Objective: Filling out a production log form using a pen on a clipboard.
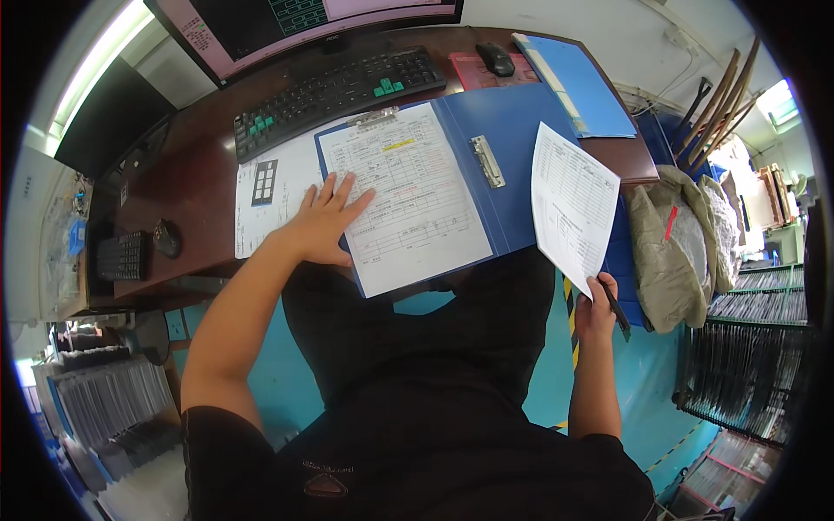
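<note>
Right now the right hand [596, 306] pinches the lower corner of a loose printed form sheet [573, 204] between thumb and fingers, w/ a dark pen [617, 311] tucked in the same grip, so that hand is closed on both. Sheet is held up in the air, off to the right of the open blue clip folder [512, 139] and clear of the desk. Left hand [323, 221] lies flat, fingers spread, palm down on the left edge of the form clamped in the folder [408, 195]; it presses, grips nothing. Folder sits on the brown desk [195, 195], its lower edge hanging over the person's lap. More white papers [269, 187] lie under and left of the hand; black keyboard [334, 91] and monitor [295, 22] behind, a mouse [496, 57] on a red pad, a 2nd blue folder [578, 82] at far right. Progress, as I judge it: one sheet is out of the folder and in hand, pen ready but not on paper; the clamped form has a yellow-marked line; whether any writing is done on either sheet is too small to tell.
</note>
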Demonstrator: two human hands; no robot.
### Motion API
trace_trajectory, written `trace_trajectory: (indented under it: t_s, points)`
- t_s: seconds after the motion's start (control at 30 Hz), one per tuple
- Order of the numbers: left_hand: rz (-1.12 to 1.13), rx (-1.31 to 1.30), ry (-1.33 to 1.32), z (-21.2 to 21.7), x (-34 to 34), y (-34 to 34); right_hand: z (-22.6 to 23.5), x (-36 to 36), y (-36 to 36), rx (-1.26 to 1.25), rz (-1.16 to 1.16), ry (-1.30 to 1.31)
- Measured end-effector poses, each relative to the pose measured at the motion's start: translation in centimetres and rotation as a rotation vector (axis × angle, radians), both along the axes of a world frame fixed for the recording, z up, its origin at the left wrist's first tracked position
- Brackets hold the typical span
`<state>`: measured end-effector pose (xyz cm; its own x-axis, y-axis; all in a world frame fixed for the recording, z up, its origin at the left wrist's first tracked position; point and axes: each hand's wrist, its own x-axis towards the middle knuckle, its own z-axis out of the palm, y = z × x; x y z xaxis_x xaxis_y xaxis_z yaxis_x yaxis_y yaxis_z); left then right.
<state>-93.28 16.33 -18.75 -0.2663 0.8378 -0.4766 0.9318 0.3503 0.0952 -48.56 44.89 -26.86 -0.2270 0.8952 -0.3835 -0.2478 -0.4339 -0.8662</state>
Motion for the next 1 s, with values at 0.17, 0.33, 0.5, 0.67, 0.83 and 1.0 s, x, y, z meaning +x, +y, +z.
trace_trajectory:
  t_s: [0.17,0.33,0.5,0.67,0.83,1.0]
  points:
    - [-0.003,0.319,0.081,-3.4,-1.4,-1.2,0.9,-1.6,0.1,0.035,0.130,0.159]
    - [0.990,0.937,-0.684,-4.9,-6.6,0.2,2.6,-2.2,-0.4,0.200,0.441,0.036]
    - [1.357,1.163,-1.055,-3.5,-9.8,0.9,3.8,-4.9,-1.1,0.440,0.598,-0.242]
    - [1.309,1.194,-1.105,-4.2,-10.5,1.1,3.7,-9.6,-3.0,0.540,0.735,-0.284]
    - [1.269,1.216,-1.143,-5.0,-10.1,1.0,3.4,-13.8,-5.0,0.683,0.781,-0.401]
    - [1.200,1.199,-1.130,-5.2,-9.6,0.5,3.9,-15.6,-6.4,0.800,0.767,-0.434]
